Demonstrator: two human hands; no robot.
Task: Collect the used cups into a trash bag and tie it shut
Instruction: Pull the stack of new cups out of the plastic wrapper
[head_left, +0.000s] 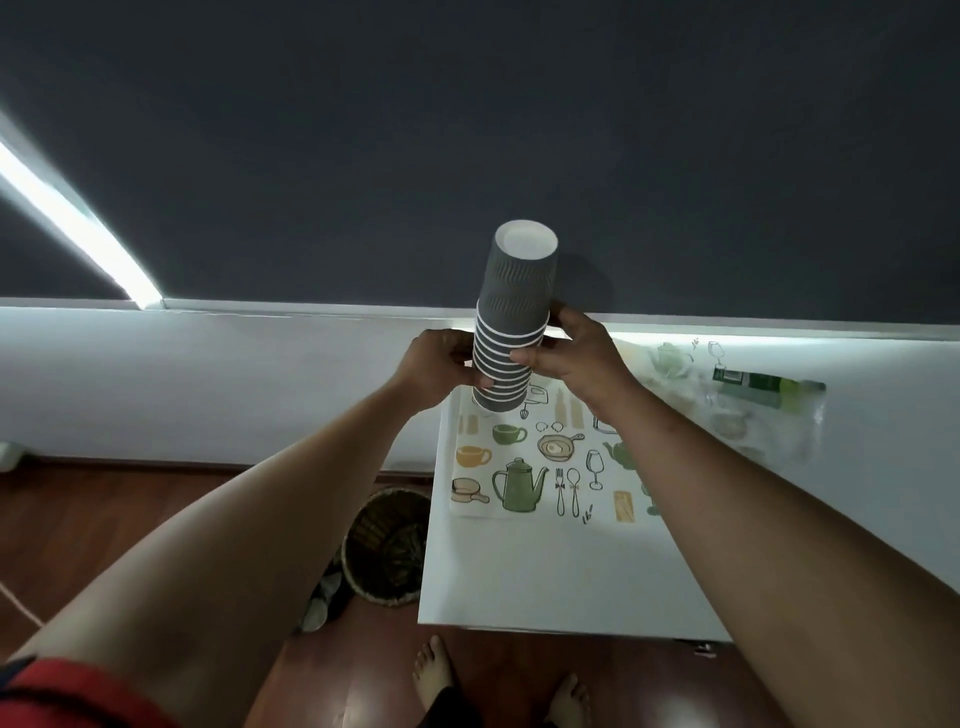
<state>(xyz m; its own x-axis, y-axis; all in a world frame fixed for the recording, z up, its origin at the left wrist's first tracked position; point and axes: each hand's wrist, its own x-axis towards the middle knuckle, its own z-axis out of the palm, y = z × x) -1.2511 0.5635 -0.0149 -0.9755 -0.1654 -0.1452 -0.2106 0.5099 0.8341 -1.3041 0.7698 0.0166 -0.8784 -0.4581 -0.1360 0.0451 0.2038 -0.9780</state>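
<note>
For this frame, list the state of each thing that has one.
Stack of grey ribbed paper cups: nested, upside down, held above the table.
Left hand: grips the stack.
Right hand: grips the stack.
Woven wicker bin: upright on the floor.
Green bottle: lying on its side.

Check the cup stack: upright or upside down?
Upside down. The stack of cups shows a closed white base on top, rims pointing down, gripped by the left hand and right hand.

Wicker basket (387, 545) stands beside table (519, 582).
</note>
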